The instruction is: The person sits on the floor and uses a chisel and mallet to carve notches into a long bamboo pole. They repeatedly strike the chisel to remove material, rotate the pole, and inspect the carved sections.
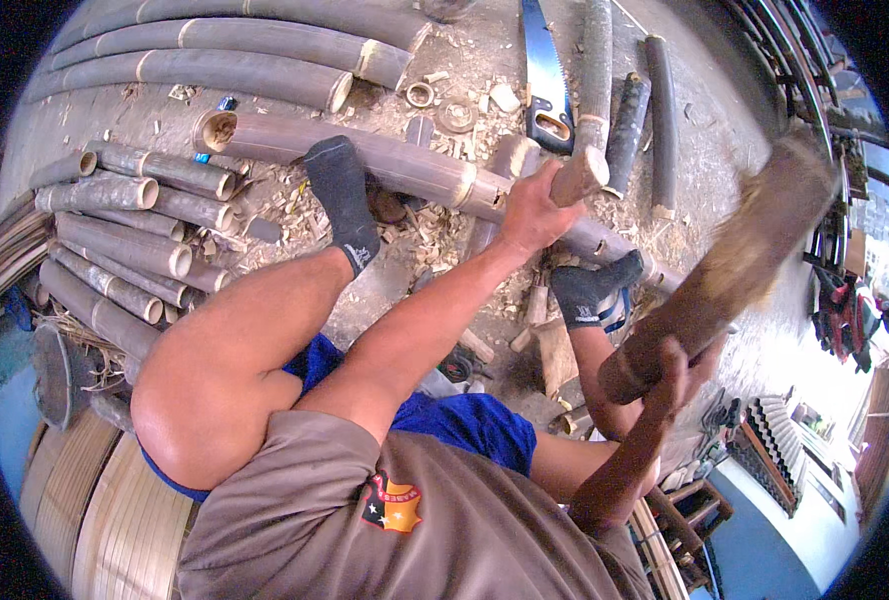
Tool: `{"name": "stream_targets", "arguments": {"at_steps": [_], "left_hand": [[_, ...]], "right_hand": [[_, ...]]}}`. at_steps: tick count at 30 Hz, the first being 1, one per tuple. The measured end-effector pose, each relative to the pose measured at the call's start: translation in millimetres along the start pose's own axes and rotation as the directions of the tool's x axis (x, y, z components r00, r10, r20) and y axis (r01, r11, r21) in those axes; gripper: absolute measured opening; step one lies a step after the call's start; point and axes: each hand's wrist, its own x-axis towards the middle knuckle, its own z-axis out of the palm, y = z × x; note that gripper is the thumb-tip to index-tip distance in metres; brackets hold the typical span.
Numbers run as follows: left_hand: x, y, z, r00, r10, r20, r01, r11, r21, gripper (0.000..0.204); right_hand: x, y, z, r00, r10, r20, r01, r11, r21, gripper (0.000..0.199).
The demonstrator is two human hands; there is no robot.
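My left hand (542, 215) is closed round a short, thick wooden handle (580, 177), its round end up. Whatever lies below the fist is hidden. Under it a long brown bamboo pole (405, 168) lies crosswise on the floor, with cut holes along its top. My right hand (677, 378) grips the lower end of a thick wooden club (720, 265), raised at a tilt on the right. The club's far end is smeared by motion. My feet in dark socks, one left (340, 190) and one right (593, 285), are against the pole.
A handsaw (545, 75) lies beyond the pole, beside several bamboo lengths (662, 125). Cut bamboo pieces (125, 240) are stacked at the left, long poles (215, 75) at the far left. Wood chips (425, 240) litter the floor. Wooden frames (695, 515) stand at the lower right.
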Motion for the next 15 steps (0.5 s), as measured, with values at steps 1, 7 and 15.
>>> {"name": "stream_targets", "arguments": {"at_steps": [1, 7, 15], "left_hand": [[5, 0, 1, 0.999, -0.029, -0.027, 0.029, 1.000, -0.011, 0.044], [20, 10, 2, 0.972, -0.184, -0.146, 0.164, 0.976, -0.141, 0.037], [20, 12, 17, 0.958, -0.266, -0.109, 0.257, 0.962, -0.088, 0.042]], "right_hand": [[15, 0, -4, 0.994, -0.100, -0.042, 0.098, 0.994, -0.045, 0.087], [86, 2, 44, 0.979, -0.088, 0.186, 0.176, 0.827, -0.534, 0.079], [153, -87, 19, 0.942, -0.328, 0.067, 0.323, 0.839, -0.439, 0.083]]}}
